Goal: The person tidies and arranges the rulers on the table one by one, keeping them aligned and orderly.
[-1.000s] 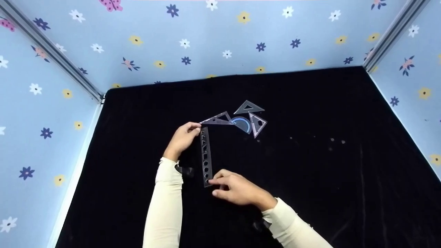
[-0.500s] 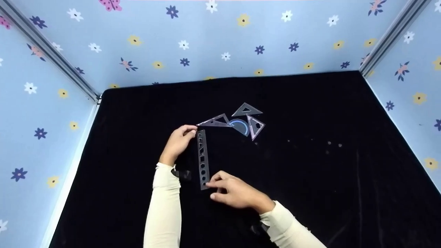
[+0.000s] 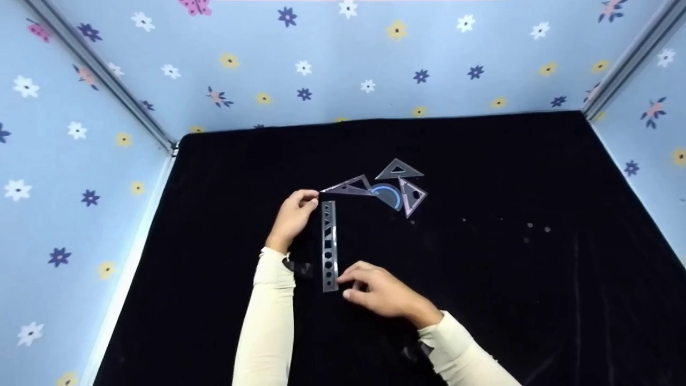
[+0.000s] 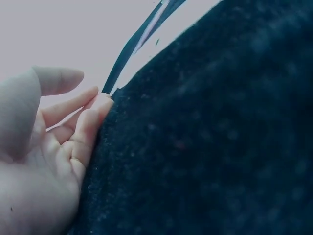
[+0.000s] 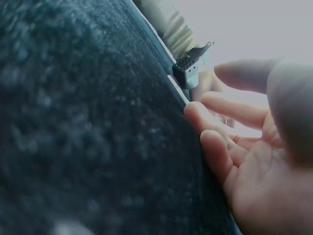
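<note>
In the head view a clear stencil ruler with a row of cut-out shapes lies lengthwise on black cloth. My right hand rests beside its near end, a fingertip touching the right edge; the right wrist view has the thumb well apart from the fingers. Close to the ruler's far end is my left hand, its fingertips at the sharp tip of a long clear set square. Thumb and fingers stand apart in the left wrist view. A blue-marked protractor meets the set square's right end.
Right of the protractor lies a small pinkish set square, with another clear set square behind it. Pale specks dot the black cloth. Blue flowered walls enclose the back and sides.
The ruler has turned slightly and lies straighter. My right fingertip has slid from on the ruler to its right edge. The camera view has shifted a little; the other pieces keep their arrangement.
</note>
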`<state>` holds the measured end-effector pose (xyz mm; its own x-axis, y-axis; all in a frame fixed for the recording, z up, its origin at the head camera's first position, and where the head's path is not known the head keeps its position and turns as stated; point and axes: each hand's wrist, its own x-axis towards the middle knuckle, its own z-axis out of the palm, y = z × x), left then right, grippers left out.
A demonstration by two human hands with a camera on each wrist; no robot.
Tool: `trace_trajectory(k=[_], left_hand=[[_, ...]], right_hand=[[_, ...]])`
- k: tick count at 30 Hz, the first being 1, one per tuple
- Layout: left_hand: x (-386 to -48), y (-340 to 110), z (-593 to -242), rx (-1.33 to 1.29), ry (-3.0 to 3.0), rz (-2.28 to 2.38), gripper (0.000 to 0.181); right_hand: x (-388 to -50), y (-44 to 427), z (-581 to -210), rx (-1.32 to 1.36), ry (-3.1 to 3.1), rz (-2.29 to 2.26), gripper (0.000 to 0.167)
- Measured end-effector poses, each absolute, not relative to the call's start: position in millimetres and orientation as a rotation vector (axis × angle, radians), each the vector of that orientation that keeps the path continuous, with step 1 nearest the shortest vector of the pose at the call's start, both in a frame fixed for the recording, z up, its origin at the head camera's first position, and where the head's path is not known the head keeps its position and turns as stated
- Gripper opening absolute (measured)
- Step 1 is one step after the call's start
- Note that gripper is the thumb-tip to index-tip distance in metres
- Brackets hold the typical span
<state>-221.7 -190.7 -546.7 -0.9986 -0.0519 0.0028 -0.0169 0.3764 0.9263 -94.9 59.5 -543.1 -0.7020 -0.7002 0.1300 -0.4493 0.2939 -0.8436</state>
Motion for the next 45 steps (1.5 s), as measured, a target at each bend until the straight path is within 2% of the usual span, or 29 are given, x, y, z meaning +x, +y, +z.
trace_trajectory(k=[15,25,31,45], left_hand=[[-232,-187,-552,0.296,-2.390,-1.849,0.019],[-235,-187,-556,0.377,-2.329,-1.817,0.017],[-234,-186,-554,0.330,-2.409,-1.723,0.019],[-232,-186,-554,0.288,-2.457,-1.626,0.019]], right_hand=[[-102,65,-535,-0.843,2.209,-1.487,0.024],[-137,82,-520,-0.626,2.405,-1.496,0.023],[-160,82,-520,-0.470,2.567,-1.538,0.021],[-197,75,-526,-0.517,2.756,-1.355,0.025]])
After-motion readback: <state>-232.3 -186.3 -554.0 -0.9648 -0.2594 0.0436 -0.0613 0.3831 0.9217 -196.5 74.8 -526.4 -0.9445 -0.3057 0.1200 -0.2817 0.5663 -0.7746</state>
